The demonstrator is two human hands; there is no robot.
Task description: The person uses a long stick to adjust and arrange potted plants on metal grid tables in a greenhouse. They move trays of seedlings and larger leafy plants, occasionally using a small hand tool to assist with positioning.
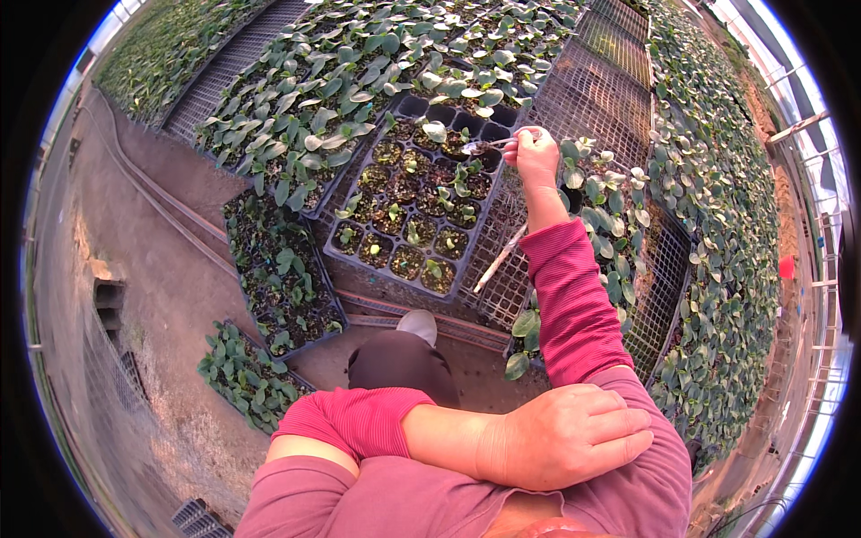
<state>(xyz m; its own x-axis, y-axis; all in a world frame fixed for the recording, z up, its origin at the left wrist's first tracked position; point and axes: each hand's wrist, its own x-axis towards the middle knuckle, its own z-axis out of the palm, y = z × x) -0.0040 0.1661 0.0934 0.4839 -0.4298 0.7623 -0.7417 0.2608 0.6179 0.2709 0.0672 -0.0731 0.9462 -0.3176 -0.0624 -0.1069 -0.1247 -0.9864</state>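
My right hand (535,153) grips the handle of a small metal spoon (476,147). The spoon's bowl is over the upper right cells of a black plastic plug tray (316,245), with dark soil on it. Small seedlings (414,235) grow in many of the tray's soil-filled cells, while several cells along its far edge hold no soil. Across my chest lies my left arm. My left hand (565,437) rests on my right upper arm, fingers together and palm hidden.
A pale stick (501,257) lies on a mesh tray right of the plug tray. Leafy seedlings (329,74) crowd the trays beyond, and more (713,282) stand at right. Another seedling tray (282,276) stands at left. Red-brown rails (430,319) cross the ground near my shoe (418,325).
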